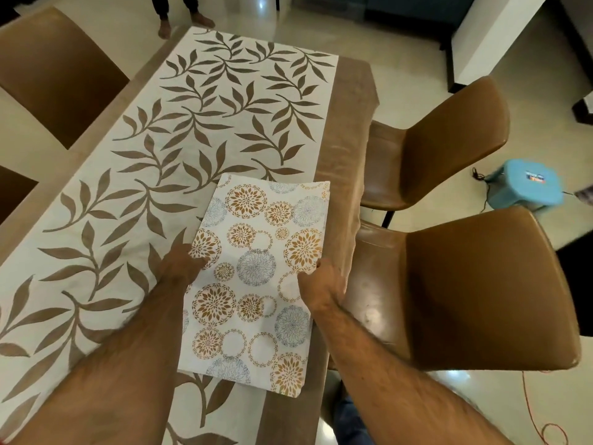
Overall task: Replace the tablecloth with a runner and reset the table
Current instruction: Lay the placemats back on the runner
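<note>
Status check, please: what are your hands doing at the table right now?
Left hand and right hand gripping placemat edges. Placemat on runner. Nothing in the way.

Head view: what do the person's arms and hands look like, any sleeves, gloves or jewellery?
Both forearms are bare and hairy as far as the frame shows; no sleeve edge is in view. The left hand and right hand wear no gloves. No watch, bracelet or ring is visible on the wrists or the parts of the fingers that show.

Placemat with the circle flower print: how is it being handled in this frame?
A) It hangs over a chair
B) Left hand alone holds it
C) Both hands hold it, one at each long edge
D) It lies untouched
C: the left hand and right hand grip opposite edges of the placemat over the leaf-print runner.
</note>
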The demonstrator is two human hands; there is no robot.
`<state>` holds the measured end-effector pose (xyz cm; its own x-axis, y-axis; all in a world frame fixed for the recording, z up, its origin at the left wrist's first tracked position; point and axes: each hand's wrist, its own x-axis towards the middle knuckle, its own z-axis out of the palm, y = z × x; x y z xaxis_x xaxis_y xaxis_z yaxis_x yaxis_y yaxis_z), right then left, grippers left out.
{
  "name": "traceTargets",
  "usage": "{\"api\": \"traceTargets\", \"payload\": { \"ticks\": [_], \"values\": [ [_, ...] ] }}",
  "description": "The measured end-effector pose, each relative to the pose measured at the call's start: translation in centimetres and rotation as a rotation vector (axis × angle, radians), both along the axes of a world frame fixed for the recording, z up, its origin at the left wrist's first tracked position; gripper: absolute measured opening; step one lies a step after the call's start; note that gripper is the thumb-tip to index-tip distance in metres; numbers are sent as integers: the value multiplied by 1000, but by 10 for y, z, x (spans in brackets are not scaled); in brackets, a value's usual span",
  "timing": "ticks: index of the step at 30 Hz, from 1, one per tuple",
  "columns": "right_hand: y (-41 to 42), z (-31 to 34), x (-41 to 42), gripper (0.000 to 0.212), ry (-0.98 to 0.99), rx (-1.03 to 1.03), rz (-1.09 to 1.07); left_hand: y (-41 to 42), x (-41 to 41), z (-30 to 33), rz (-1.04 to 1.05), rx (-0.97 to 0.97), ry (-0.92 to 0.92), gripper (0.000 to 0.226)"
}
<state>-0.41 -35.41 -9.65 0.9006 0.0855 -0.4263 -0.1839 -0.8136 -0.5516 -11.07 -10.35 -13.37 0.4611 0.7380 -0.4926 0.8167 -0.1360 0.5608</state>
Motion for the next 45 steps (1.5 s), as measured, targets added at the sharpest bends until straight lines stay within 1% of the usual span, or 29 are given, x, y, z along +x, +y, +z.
{"api": "traceTargets", "payload": {
  "ticks": [2,3,5,7,10,12,14,17,20,22,27,32,36,40,42,45],
  "values": [
    [0,5,2,14,89,189,-51,-1,0,1,-5,-1,4,48],
    [0,6,3,15,149,275,-66,-1,-1,1,-1,-2,8,52],
    [3,-1,4,20,233,387,-96,-4,-2,1,15,16,10,63],
    [6,-7,4,21,245,482,-95,-8,-4,4,29,25,-17,68],
    [5,-7,6,28,275,674,-150,-13,-7,7,26,29,-62,71],
    [0,-2,8,39,291,745,-199,-18,-8,10,23,33,-101,69],
    [-4,2,11,45,327,807,-241,-21,-7,13,-10,58,-78,67],
    [-8,12,14,44,360,849,-290,-22,-5,19,-1,70,-21,66],
    [-16,25,16,45,375,915,-282,-22,-7,27,41,36,-78,64],
    [-20,31,17,44,390,948,-270,-23,-9,31,49,71,-124,61],
    [-34,43,22,42,410,992,-305,-31,0,53,105,62,-148,43],
    [-57,54,40,40,385,993,-305,-45,14,80,79,46,-217,28],
    [-87,62,64,41,360,1001,-314,-65,36,104,72,24,-296,24],
    [-121,82,91,41,322,1014,-275,-96,62,130,30,32,-318,18],
    [-144,92,105,40,289,1014,-261,-119,76,141,6,10,-327,19],
    [-186,107,133,38,242,1014,-237,-160,104,156,-15,25,-365,30]
  ]
}}
